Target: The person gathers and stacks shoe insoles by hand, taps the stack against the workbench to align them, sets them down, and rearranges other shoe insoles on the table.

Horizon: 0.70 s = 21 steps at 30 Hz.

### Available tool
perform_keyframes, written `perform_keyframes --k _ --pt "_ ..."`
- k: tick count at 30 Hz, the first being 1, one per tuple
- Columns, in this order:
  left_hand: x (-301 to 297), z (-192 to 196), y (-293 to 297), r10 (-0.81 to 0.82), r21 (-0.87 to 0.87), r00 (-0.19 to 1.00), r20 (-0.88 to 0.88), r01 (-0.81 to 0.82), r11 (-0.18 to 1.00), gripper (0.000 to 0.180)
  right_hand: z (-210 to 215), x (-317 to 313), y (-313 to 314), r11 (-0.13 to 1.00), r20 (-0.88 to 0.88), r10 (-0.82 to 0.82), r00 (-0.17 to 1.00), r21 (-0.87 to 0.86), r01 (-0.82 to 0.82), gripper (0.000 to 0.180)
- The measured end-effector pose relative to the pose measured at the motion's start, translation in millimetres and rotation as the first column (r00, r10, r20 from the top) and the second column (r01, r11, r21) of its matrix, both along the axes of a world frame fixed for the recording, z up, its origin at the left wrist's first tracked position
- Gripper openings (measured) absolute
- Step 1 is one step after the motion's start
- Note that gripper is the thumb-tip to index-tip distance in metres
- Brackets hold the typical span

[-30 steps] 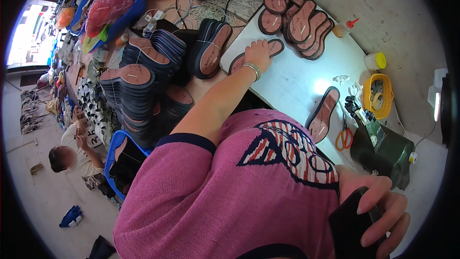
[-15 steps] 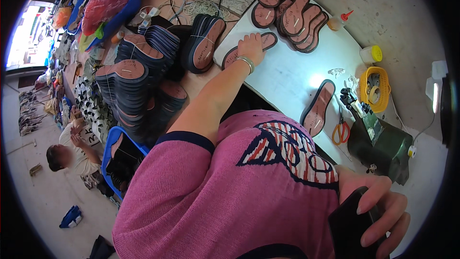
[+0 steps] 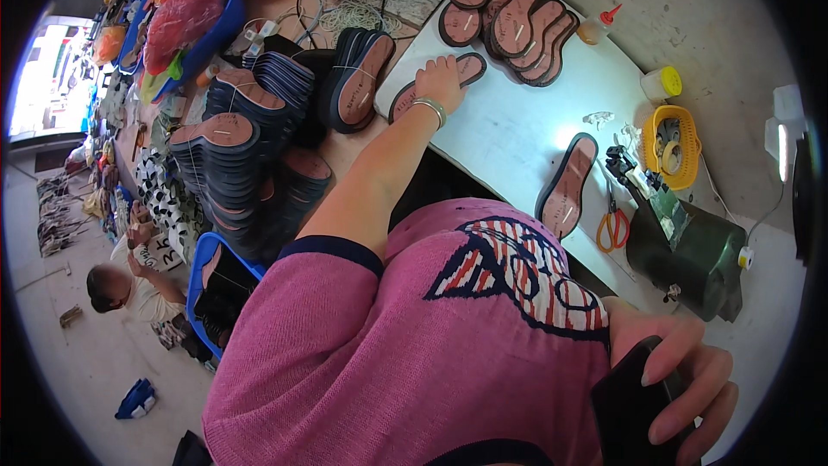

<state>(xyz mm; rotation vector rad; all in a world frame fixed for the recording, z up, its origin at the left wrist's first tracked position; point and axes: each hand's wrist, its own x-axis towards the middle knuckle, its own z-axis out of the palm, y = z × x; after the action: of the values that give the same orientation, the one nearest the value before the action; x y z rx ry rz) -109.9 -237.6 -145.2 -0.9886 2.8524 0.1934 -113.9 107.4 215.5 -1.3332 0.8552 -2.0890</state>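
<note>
— How far has she got with the soles?

— Early, I'd judge. Her left hand [image 3: 442, 78] lies flat, fingers spread, on one brown shoe sole [image 3: 435, 86] at the white worktop's [image 3: 509, 134] edge. The right hand [image 3: 681, 380] grips a dark phone [image 3: 625, 406].

— And the rest?

— A loose pile of soles [image 3: 509, 13] and one single sole [image 3: 567, 185] wait, untouched.

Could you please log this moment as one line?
left hand: on sole | right hand: holds phone | table
</note>
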Motion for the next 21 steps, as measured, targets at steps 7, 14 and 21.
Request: perform_keyframes --k 7,14,21 --pt "-1 -1 0 -0.011 -0.017 1.000 -0.003 0.011 1.000 0.064 -13 5 -21 0.951 -0.016 -0.138 0.990 -0.282 0.128 0.015" --pt "0 -3 -1 -0.013 -0.027 1.000 -0.005 0.013 1.000 0.064 -3 0 -2 0.995 0.024 -0.088 0.996 -0.054 0.089 0.017" --pt "-1 -4 -1 -0.030 -0.049 0.999 -0.022 0.028 0.998 0.064 -18 -6 -29 0.906 -0.048 -0.149 0.988 -0.407 0.116 0.017"
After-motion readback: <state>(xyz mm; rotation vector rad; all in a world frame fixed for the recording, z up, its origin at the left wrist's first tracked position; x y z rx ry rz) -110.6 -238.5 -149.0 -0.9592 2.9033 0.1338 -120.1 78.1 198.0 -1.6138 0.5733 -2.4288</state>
